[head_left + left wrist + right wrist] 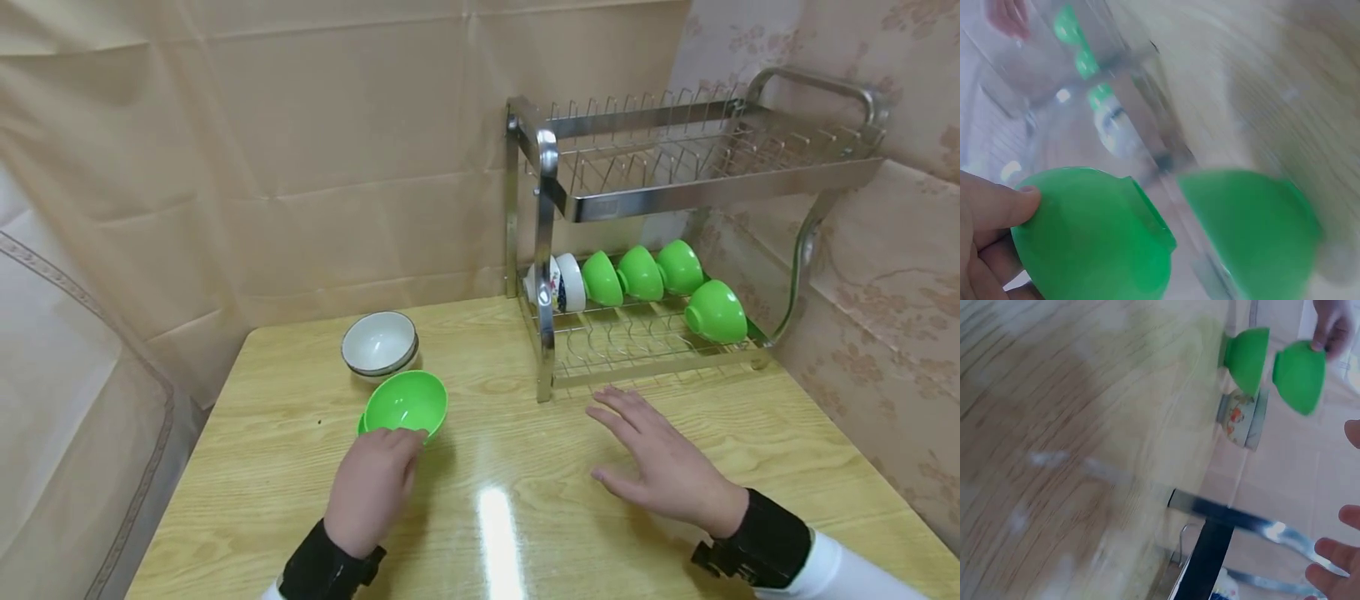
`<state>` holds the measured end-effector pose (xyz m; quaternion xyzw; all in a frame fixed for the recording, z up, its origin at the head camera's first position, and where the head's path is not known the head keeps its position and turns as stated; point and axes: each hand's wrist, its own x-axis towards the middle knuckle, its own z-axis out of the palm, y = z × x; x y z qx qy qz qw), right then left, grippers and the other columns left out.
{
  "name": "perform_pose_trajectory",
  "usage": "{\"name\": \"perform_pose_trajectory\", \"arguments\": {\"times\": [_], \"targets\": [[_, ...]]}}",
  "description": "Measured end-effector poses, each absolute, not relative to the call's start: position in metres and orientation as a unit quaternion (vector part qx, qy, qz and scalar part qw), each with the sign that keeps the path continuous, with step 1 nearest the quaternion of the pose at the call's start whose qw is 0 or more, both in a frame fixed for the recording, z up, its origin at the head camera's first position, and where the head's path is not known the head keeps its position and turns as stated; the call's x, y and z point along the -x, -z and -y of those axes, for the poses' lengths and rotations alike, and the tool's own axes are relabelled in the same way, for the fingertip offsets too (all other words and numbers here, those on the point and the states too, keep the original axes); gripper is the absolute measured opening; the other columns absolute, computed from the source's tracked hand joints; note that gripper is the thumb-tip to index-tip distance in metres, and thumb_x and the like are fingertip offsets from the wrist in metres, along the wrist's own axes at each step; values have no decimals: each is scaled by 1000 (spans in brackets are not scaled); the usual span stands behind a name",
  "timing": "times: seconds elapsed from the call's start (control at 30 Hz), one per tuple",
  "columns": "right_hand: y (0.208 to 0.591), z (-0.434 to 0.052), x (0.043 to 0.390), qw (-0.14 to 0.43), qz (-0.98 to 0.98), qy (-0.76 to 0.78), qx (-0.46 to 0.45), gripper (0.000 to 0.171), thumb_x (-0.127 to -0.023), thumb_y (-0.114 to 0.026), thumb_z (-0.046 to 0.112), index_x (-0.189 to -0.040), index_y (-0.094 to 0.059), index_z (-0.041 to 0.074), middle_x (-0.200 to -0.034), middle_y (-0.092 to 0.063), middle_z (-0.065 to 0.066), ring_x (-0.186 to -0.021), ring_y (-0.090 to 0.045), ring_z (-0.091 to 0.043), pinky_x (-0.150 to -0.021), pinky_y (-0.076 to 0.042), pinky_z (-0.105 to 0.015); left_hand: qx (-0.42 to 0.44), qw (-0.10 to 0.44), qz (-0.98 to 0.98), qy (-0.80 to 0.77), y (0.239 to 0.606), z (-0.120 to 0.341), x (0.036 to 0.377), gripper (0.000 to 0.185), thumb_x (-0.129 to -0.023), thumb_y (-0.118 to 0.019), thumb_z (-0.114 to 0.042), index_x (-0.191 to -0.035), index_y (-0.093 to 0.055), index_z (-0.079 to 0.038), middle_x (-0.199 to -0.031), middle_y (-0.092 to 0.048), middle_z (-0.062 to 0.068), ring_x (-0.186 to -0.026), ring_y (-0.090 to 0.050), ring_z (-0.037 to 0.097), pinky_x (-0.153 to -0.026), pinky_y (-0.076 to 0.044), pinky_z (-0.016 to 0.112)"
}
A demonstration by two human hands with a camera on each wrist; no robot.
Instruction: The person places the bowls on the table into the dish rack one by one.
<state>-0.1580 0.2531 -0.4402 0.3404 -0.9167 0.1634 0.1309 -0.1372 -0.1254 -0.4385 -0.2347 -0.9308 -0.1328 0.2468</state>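
Observation:
A green bowl (pixel 407 402) is gripped at its near rim by my left hand (pixel 372 487), with the thumb on one side of the wall in the left wrist view. The right wrist view shows this bowl lifted above a second green bowl (pixel 1249 359), which stands upright on the table. Behind them sit two stacked white bowls (pixel 378 342); orange flowers show on their outside in the right wrist view. My right hand (pixel 667 471) holds nothing, its fingers spread over the table in front of the metal dish rack (pixel 637 204).
On the rack's lower tier several green bowls (pixel 640 273) stand on edge beside white bowls (pixel 572 283). The wire slots of its upper tier (pixel 675 154) hold no dishes. Cloth-covered walls (pixel 337 167) border the wooden table (pixel 262 467) at the back and right.

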Motion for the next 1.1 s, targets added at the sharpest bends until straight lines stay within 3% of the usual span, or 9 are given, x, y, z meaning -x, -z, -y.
{"name": "perform_pose_trajectory", "arguments": {"times": [0.17,0.3,0.5,0.6,0.77,0.9,1.0,1.1], "targets": [[431,-238,155,135,889,-157,-408,65,-91,-67,41,-145,-47,12,-152,-40,-9,-143,-33,-28,-121,-10,-28,324,273,896,135,432,99,129,20,-76,-77,-2,-94,-76,-12,-87,-73,-3,-77,-64,16,-68,-51,33],[425,-223,152,149,857,-146,-471,59,-93,-63,37,-143,-48,11,-151,-43,-7,-142,-35,-26,-121,-13,-29,385,256,880,111,433,74,124,24,-74,-77,-6,-96,-74,-16,-88,-70,-7,-80,-62,14,-71,-50,30],[426,-208,149,167,804,-118,-558,55,-79,-76,19,-130,-58,9,-134,-59,-5,-134,-47,-26,-118,-26,-36,443,226,865,70,438,45,115,25,-76,-77,-12,-99,-72,-22,-90,-68,-11,-84,-60,10,-77,-48,26],[429,-207,148,166,787,-120,-582,43,-78,-76,13,-119,-63,11,-121,-63,-1,-126,-53,-22,-113,-35,-36,458,227,857,62,438,36,112,19,-79,-76,-16,-96,-71,-24,-89,-67,-14,-83,-59,8,-77,-46,25],[433,-211,147,162,775,-121,-599,18,-91,-64,11,-109,-64,15,-110,-61,5,-112,-56,-16,-103,-43,-29,464,228,855,52,435,30,112,17,-80,-75,-18,-95,-70,-24,-90,-66,-14,-84,-58,8,-77,-46,25],[435,-214,147,163,773,-111,-603,16,-100,-51,13,-110,-64,15,-108,-61,7,-109,-57,-15,-102,-44,-30,466,227,854,48,434,28,112,16,-80,-75,-18,-95,-70,-24,-89,-66,-14,-84,-58,8,-77,-46,25],[435,-216,146,153,781,-103,-596,16,-95,-61,9,-110,-64,15,-107,-63,8,-111,-58,-14,-106,-43,-32,465,223,856,48,434,27,113,16,-81,-75,-18,-95,-70,-24,-90,-66,-13,-84,-59,9,-77,-46,25],[434,-217,145,149,791,-95,-586,29,-84,-72,2,-109,-64,15,-107,-64,8,-111,-59,-13,-109,-41,-34,462,222,858,47,433,25,114,19,-81,-75,-19,-98,-70,-24,-91,-67,-13,-86,-59,9,-78,-46,26]]}}
